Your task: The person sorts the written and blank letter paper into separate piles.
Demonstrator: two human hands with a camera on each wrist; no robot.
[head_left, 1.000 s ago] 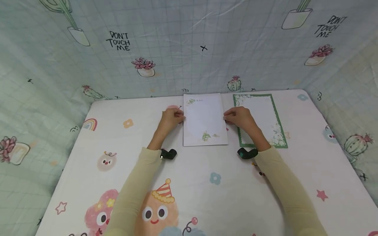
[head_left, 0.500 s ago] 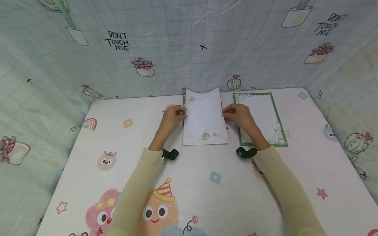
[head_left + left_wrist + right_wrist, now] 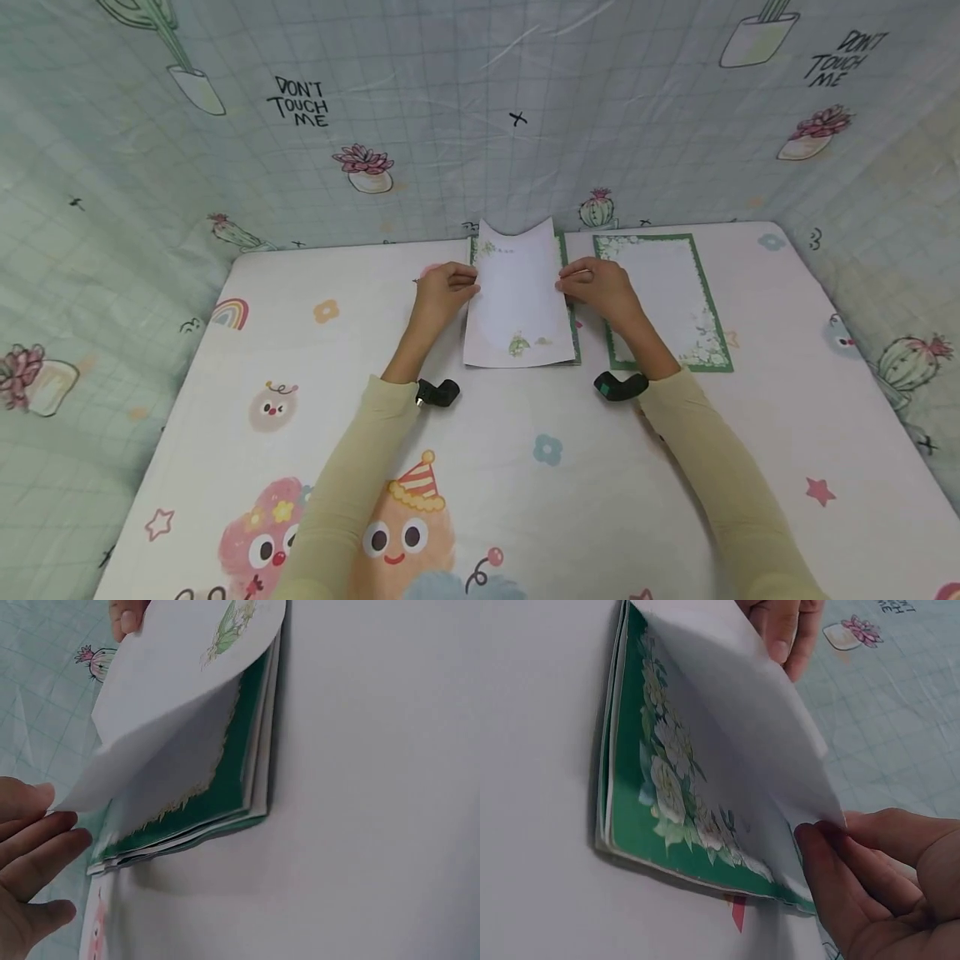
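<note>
Plant-printed white paper sheet [image 3: 519,300] bows above a green-bordered paper stack [image 3: 199,765] — left hand [image 3: 444,292] and right hand [image 3: 602,290] pinching its opposite edges, fingers against thumbs.

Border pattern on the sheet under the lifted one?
Green border with white flowers and leaves; clearest in the right wrist view.

The top sheet [image 3: 517,296] is smooth, dull paper. The wall cover [image 3: 450,83] looks like wrinkly cloth. The sleeves [image 3: 341,492] are cloth.

Both arms [image 3: 348,483] stretched forward, left grip [image 3: 441,293] pinching, right grip [image 3: 600,292] pinching likewise
</note>
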